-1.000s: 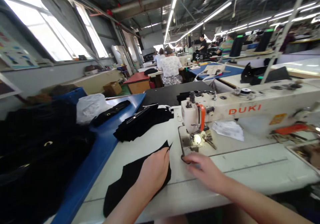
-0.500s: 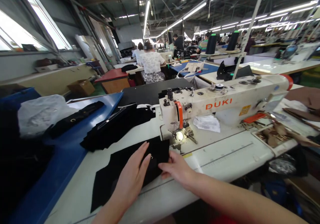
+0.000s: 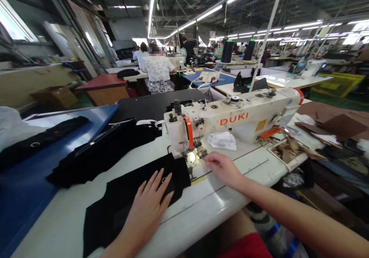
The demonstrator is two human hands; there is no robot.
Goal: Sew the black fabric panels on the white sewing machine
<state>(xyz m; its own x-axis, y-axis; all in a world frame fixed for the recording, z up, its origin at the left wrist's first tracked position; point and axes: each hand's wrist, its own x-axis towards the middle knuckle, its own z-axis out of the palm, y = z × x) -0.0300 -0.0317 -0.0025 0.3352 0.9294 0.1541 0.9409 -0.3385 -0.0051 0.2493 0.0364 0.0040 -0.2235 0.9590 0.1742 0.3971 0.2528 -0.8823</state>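
My left hand (image 3: 151,198) lies flat with fingers spread on a black fabric piece (image 3: 100,208) on the sewing machine table. A small metal ring (image 3: 163,180) shows on the fabric beside its fingertips. The fabric's right end reaches near the needle area of the white sewing machine (image 3: 245,124), just short of the lit round plate (image 3: 190,158). Right of the needle, my right hand (image 3: 226,170) is closed, thumb and forefinger pinched at the end of a small metal edge guide (image 3: 201,152) on the machine bed. Its other fingers are curled under.
Stacked black pieces (image 3: 106,150) lie left of the machine, beside a blue surface (image 3: 29,196). White paper slips (image 3: 221,139) rest under the machine arm. A tray (image 3: 288,150) of fittings sits at the right. Ahead, a person (image 3: 159,68) sits at another machine.
My right hand has left the fabric's edge and moved to the metal guide. My left hand stays on the fabric, its fingers now more spread. The view has turned right.
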